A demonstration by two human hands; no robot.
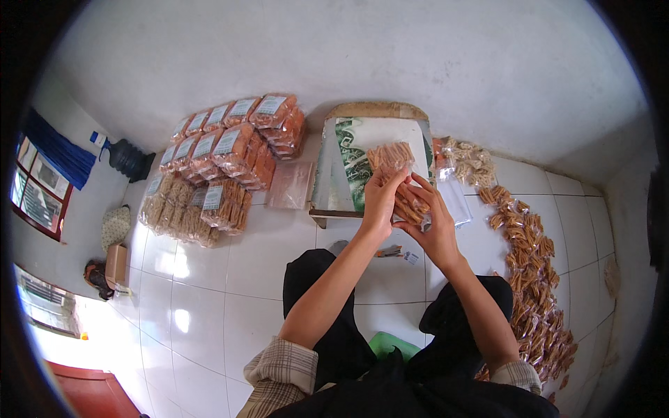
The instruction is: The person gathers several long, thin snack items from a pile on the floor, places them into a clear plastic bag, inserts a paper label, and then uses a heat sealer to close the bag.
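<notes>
My left hand [382,198] and my right hand [433,224] hold a clear plastic bag of brown stick-shaped snacks [410,205] between them, over the near edge of a low table [325,177]. My left fingers lie at the bag's upper end; my right thumb and fingers curve around its right side. Another bundle of stick snacks [390,155] rests on the table top just beyond my fingers; whether it is part of the same bag I cannot tell. A green and white printed sheet [351,157] covers part of the table.
Stacked labelled snack packs [235,146] stand at the left, beside flat plastic bags [289,184]. Many small snack bags [528,261] form a long heap at the right. An orange-handled tool [390,252] lies on the floor between my knees and the table. A water jug [128,158] lies far left.
</notes>
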